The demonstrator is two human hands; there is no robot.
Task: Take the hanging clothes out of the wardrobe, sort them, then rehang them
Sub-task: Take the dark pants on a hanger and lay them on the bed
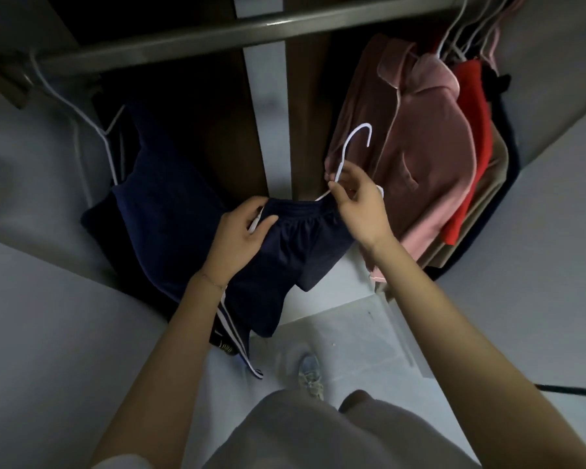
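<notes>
Dark navy shorts (295, 245) with an elastic waistband hang on a white hanger (354, 143) in front of the open wardrobe. My right hand (359, 204) pinches the hanger's neck just below its hook. My left hand (242, 235) grips the hanger's left end together with the waistband. The hook is free, well below the metal rail (217, 32). Another navy garment (159, 198) hangs on a white hanger at the rail's left. At the right hang a pink velvet top (416, 157), a red garment (471, 137) and further clothes behind them.
A white vertical wardrobe divider (271, 130) runs down the back, between the two groups of clothes. White wardrobe doors (48, 316) stand open on both sides. My shoe (310, 374) is on the pale floor below. A striped dark garment (230, 336) dangles under my left forearm.
</notes>
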